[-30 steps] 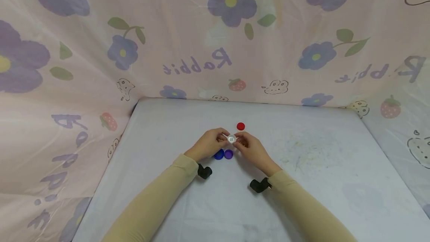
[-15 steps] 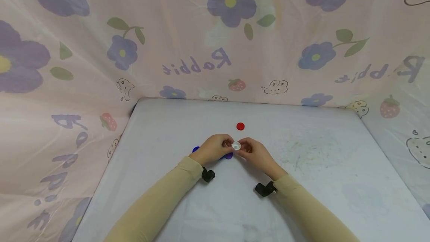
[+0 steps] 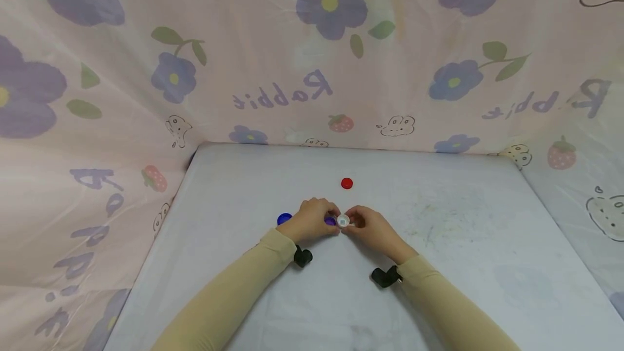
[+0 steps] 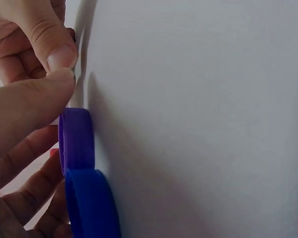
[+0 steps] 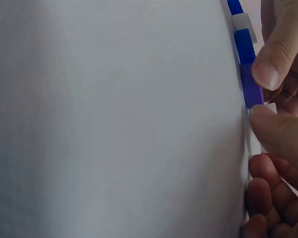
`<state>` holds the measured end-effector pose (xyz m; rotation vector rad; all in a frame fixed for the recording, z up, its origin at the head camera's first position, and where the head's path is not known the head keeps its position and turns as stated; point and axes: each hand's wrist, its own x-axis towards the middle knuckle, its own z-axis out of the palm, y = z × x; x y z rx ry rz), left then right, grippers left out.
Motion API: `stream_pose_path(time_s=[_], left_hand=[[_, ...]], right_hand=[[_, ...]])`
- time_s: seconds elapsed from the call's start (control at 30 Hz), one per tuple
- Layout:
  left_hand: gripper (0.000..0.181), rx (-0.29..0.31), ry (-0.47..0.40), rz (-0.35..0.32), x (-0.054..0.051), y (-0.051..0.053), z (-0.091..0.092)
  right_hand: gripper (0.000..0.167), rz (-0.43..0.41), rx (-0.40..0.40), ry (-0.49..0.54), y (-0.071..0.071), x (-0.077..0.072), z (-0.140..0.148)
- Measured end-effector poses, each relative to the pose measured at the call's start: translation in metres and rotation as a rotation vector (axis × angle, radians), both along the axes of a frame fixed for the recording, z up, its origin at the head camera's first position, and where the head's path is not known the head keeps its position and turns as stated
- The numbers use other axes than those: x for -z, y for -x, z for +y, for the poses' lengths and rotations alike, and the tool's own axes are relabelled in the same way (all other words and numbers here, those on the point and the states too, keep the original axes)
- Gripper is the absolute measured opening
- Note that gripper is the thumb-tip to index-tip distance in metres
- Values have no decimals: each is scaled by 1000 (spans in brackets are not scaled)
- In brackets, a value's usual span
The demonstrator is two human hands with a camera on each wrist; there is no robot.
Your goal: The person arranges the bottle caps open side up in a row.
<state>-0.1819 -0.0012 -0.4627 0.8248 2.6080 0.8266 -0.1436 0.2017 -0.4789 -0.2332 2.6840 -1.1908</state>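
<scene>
In the head view a small round white bottle cap (image 3: 343,220) is low at the table, between my two hands. My right hand (image 3: 374,231) pinches its right side with thumb and curled fingers. From the left, the thumb and fingertips of my left hand (image 3: 312,219) close on its near edge, arching over a purple bottle cap (image 3: 330,221). In the left wrist view, the purple cap touches a larger blue bottle cap (image 4: 93,203). The right wrist view shows a row: blue cap, white cap (image 5: 244,27), blue cap, purple cap. My thumbs partly cover the held white cap.
A red bottle cap (image 3: 346,183) lies alone beyond the hands. Another blue bottle cap (image 3: 284,218) shows left of the left hand. The white tabletop (image 3: 439,286) is bounded at the back and sides by a flower-printed curtain (image 3: 273,42).
Both hands have come down and nearer with the white cap, from above the others to beside the purple cap. The blue cap by the left wrist came into view. The red cap stays put.
</scene>
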Motion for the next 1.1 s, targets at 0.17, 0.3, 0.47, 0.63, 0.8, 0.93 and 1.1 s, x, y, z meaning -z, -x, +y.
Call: stream_pose_path(time_s=[0.17,0.3,0.47,0.63,0.8,0.93,1.1], left_hand=[[35,9,36,34,2,-1,1],[35,19,66,68,3,-3,1],[34,20,98,92,5,-3,2],[35,19,127,105,6,-4,3],[35,12,139,109,6,-5,4],[35,10,142,112,5,-5,4],[37,12,133,90,3,-5,3]], right_hand=[[27,8,-21,-27,-2,-2,0],[28,5,-30,-31,-1,-1,0],[31,1,-33,-35,-1,-2,-1],[33,6,-32,-49,-1,-2,-1],[33,22,-37,-60,-1,-2,-1],[33,9,-36,-53,-1,-2,-1],[35,-24,-51,-54,0,-5,1]])
